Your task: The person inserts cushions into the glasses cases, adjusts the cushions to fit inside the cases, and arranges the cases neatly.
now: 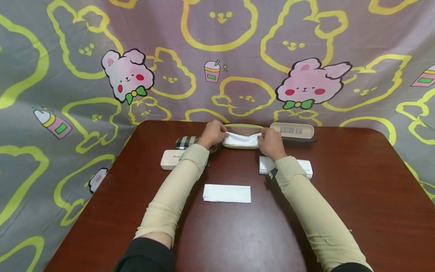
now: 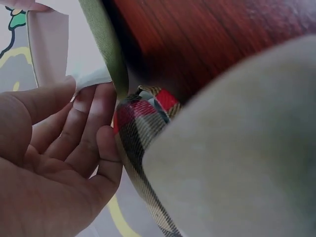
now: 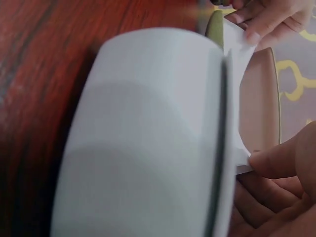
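The cloth (image 1: 242, 140) is pinched by the left hand (image 1: 213, 134) and right hand (image 1: 273, 144) at the mouth of the open case (image 1: 242, 147). It seems partly placed, not yet let go. A folded cloth (image 1: 227, 193) is left on the surface (image 1: 268, 234).

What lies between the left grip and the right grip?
A white cloth, over part of the open green case; the head view shows both.

Here's the head camera, high at the near side, facing down and far across the table (image 1: 231, 234); up close, left-wrist looks right, right-wrist left, both sharing the white cloth (image 1: 242, 141).
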Available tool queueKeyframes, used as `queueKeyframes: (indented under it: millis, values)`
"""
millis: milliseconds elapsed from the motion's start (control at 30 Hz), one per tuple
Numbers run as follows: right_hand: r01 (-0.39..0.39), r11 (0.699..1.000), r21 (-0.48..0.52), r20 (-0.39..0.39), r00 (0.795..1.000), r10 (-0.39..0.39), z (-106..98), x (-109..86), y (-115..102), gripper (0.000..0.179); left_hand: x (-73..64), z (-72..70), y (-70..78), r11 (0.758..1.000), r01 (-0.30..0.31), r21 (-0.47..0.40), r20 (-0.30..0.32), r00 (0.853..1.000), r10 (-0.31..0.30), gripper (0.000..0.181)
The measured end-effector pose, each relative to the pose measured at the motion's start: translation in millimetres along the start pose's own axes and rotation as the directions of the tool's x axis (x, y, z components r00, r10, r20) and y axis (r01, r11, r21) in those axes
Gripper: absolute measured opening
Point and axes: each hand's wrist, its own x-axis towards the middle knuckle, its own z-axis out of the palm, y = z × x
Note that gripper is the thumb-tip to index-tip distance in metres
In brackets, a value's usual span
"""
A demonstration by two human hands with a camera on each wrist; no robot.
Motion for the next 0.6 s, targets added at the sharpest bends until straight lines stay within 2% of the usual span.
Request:
queueKeyframes:
  millis: [100,300,467,600]
  values:
    - [-0.021,0.999,0.028,0.001,1.000,0.021,-1.0,-0.3,-1.0,0.024,-0.4,-0.7,0.9,1.000,0.001,0.013,-0.017,1.000,-0.001,0.015]
    - [-0.124,0.989,0.080,0.017,0.992,0.123,-0.4,-6.5,-1.5,0.017,-4.7,4.9,1.4,0.997,0.063,-0.043,-0.035,0.997,-0.065,0.018]
    - [-0.082,0.995,0.063,-0.013,0.996,0.083,-2.3,-7.3,0.3,0.014,-3.4,5.3,1.3,0.997,0.067,-0.043,-0.058,0.996,-0.069,0.016]
    - [-0.074,0.996,0.055,-0.029,0.997,0.075,-4.7,-7.8,2.4,0.017,-2.8,3.9,1.8,0.997,0.059,-0.042,-0.011,0.998,-0.060,0.014]
